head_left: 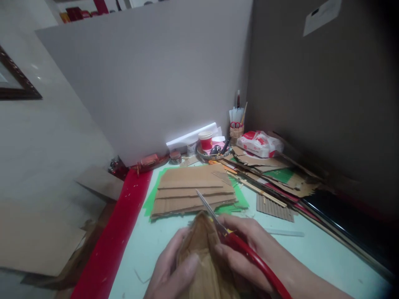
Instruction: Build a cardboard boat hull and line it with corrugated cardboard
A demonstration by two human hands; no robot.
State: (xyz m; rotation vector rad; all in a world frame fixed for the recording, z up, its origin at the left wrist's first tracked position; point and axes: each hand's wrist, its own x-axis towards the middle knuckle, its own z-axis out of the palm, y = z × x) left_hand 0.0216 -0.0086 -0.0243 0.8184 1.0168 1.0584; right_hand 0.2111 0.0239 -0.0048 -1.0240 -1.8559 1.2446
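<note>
Currently, the left hand (171,265) is gripping a creased brown cardboard piece (204,257) at the table's near side; the right hand (264,245) is clasping red-handled scissors (239,243) against its tip.

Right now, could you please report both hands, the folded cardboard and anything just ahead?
Left hand gripping folded cardboard, tip pointing away. Right hand on red-handled scissors, blades near that tip. Just ahead: flat cardboard over green paper.

A home craft corner is suggested by a dark-brown picture frame (33,88) hung on the pale, glossy wall (46,141) at nine o'clock, flat brown cardboard sheets (193,177) stacked at six, and a soft white-and-red plastic packet (261,145) kept at three.
</note>
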